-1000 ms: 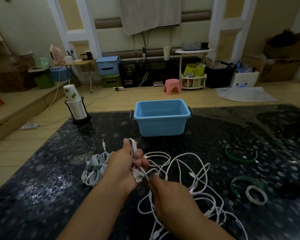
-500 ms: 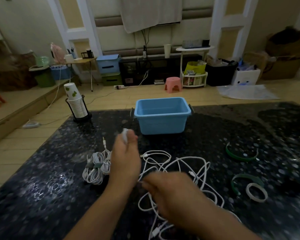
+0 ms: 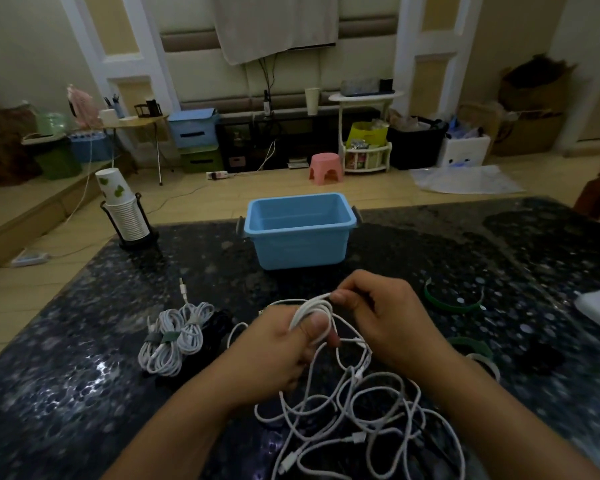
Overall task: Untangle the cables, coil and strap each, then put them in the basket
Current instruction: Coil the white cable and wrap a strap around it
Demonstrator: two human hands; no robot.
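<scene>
The left hand [image 3: 284,344] grips a small coil [image 3: 314,311] of white cable, thumb pressed on it; the right hand [image 3: 385,317] pinches its top. The loose tangle [image 3: 361,420] lies on the table [image 3: 84,393] below. Strapped bundles [image 3: 174,337] rest left, green straps [image 3: 452,303] right, the basket [image 3: 300,233] behind, cups [image 3: 125,216] far left.

Shiny stone-look table, plastic everywhere else

The table [image 3: 84,341] had a glossy dark speckled top that threw back glare, the blue basket [image 3: 300,249] at the far side looked like smooth matt plastic, the white cables [image 3: 361,410] had a rubbery matt sheath, the straps [image 3: 452,304] on the right looked like green cloth, and the far-left stacked cups [image 3: 127,220] were paper.
</scene>
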